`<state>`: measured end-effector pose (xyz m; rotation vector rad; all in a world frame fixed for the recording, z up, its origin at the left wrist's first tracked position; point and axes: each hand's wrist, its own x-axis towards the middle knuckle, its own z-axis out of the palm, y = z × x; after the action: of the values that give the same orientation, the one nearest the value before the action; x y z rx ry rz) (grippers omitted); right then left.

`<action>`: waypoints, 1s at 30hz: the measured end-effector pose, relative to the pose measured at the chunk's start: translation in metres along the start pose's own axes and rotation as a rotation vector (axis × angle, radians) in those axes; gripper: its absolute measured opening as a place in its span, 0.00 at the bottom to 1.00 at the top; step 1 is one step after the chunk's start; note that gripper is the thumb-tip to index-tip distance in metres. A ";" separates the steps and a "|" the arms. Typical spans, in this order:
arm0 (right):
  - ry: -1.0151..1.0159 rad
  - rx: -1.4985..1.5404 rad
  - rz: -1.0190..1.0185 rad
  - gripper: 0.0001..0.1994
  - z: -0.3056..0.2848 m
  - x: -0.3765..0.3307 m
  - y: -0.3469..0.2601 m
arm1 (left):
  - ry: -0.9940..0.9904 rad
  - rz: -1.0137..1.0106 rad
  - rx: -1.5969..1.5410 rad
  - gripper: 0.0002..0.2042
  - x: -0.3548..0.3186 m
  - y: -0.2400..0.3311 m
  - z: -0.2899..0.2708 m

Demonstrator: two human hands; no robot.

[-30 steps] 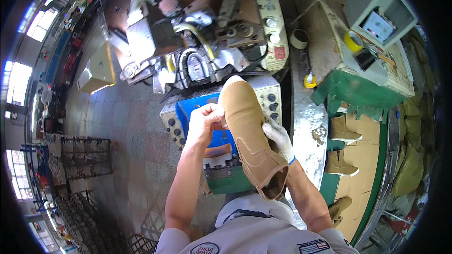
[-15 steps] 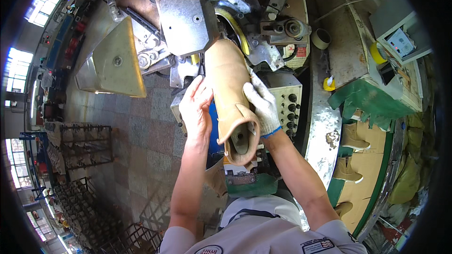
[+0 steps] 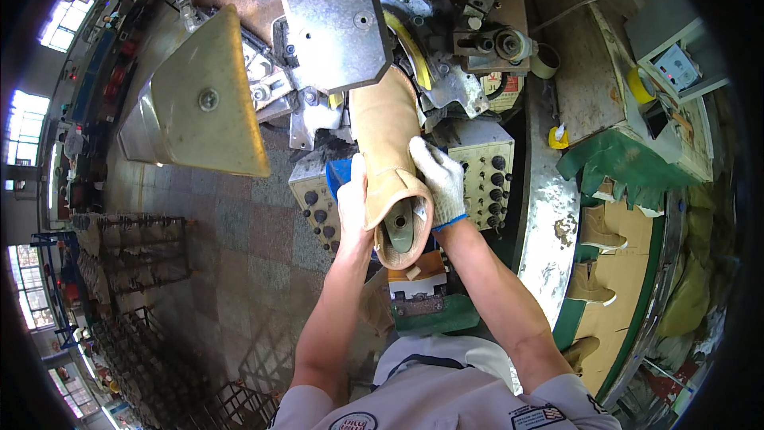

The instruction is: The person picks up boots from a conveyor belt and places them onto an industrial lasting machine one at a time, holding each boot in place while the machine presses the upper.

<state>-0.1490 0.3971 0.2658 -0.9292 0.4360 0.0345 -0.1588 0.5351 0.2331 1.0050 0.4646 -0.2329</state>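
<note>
head view: hardware crowded the work spot. flat metal block (image 3: 330, 28) of the machine (image 3: 465, 97) overhung the front end of the tan boot (image 3: 387, 123) and hid it; couldn't tell if the two touched. curved yellow strip (image 3: 410, 49) ran just right of that end. big pale guard (image 3: 195, 103) jutted in on the left, well apart from both hands. left knob panel (image 3: 306, 185) and right knob panel (image 3: 477, 161) flanked the boot, one per side. green flap (image 3: 438, 317) sat below the boot opening. off right: yellow tape roll (image 3: 639, 87), green cloth (image 3: 609, 166) hanging off a bench, more tan boots (image 3: 598, 231) on a cardboard-lined shelf. racks (image 3: 143, 247) far left.

boot pointed away from the person, shaft opening toward them, grey-green form (image 3: 398, 231) visible inside.

hands: both forearms came up from the lower edge and converged on the shaft. left hand (image 3: 352, 199), bare, was pressed along its left side near the opening, fingers mostly hidden. right hand (image 3: 440, 179), white glove with blue cuff, gripped the right side, thumb lying toward the top. shaft was clasped between the two.
</note>
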 end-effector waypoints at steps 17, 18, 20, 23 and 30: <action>0.012 -0.566 -0.221 0.24 -0.061 -0.023 0.014 | 0.020 0.162 0.425 0.31 0.006 -0.064 -0.066; 0.058 -0.434 -0.134 0.25 -0.075 -0.036 0.006 | 0.004 0.160 0.519 0.30 0.013 -0.094 -0.105; 0.142 -0.256 -0.085 0.26 -0.122 -0.058 -0.011 | -0.145 0.066 1.071 0.27 0.004 -0.145 -0.155; 0.161 -0.083 -0.081 0.26 -0.176 -0.090 -0.030 | -0.518 -0.245 1.301 0.33 0.004 -0.270 -0.290; 0.299 -0.130 -0.091 0.27 -0.193 -0.122 -0.047 | -0.604 -0.380 1.112 0.26 -0.009 -0.245 -0.250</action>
<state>-0.3175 0.2377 0.2479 -1.0862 0.6735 -0.1624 -0.3299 0.6205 -0.0602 1.8242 -0.0890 -1.1880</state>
